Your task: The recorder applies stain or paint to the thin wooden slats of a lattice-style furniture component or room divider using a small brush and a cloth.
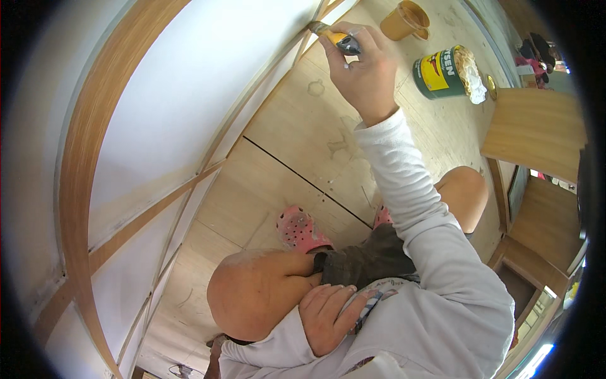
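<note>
White panelling (pixel 183 95) runs beyond view at the top. The right hand (pixel 371 72) grips a paintbrush (pixel 336 40) in bent fingers; whether the left hand (pixel 325 321), curled near dark shorts (pixel 369 258), holds anything, I cannot tell. At the panelling's right edge, the yellow handle (pixel 331 37) ends dark, white-smeared; bristles (pixel 315 26) look indistinct.

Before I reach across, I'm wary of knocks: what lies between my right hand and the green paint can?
In the head view, only bare pale flooring shows between your right hand and the paint can.
</note>
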`<action>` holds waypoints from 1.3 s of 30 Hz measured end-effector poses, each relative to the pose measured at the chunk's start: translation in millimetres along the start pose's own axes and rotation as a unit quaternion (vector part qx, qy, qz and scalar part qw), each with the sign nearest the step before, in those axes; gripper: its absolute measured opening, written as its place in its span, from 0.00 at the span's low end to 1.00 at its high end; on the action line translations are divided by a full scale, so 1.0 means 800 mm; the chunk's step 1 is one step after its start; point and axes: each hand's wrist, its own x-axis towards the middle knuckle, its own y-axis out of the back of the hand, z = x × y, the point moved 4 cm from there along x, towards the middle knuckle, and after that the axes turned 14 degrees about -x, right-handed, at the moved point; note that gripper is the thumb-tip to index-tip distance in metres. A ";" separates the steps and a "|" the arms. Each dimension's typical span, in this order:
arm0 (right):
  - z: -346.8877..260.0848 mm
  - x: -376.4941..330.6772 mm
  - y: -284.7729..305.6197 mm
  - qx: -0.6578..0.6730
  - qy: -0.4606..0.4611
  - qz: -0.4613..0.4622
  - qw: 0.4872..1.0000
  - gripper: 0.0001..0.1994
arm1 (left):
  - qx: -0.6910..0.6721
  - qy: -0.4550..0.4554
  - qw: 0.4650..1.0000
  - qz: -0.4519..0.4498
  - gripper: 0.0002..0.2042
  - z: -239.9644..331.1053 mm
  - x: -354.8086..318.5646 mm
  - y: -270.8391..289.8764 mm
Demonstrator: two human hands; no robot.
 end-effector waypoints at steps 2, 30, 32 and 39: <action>0.000 -0.003 -0.004 0.000 -0.012 -0.013 1.000 0.10 | 0.001 0.005 1.000 -0.001 0.21 0.001 0.001 0.001; 0.009 -0.008 -0.003 0.167 -0.189 -0.155 0.955 0.09 | -0.005 0.011 1.000 0.001 0.22 0.001 0.000 -0.004; 0.009 0.001 -0.003 0.164 -0.208 -0.142 0.954 0.09 | -0.004 0.014 1.000 0.002 0.22 0.001 -0.001 -0.004; -0.012 -0.007 -0.002 0.035 -0.046 -0.032 0.998 0.09 | 0.006 0.008 1.000 0.012 0.21 0.003 -0.004 -0.005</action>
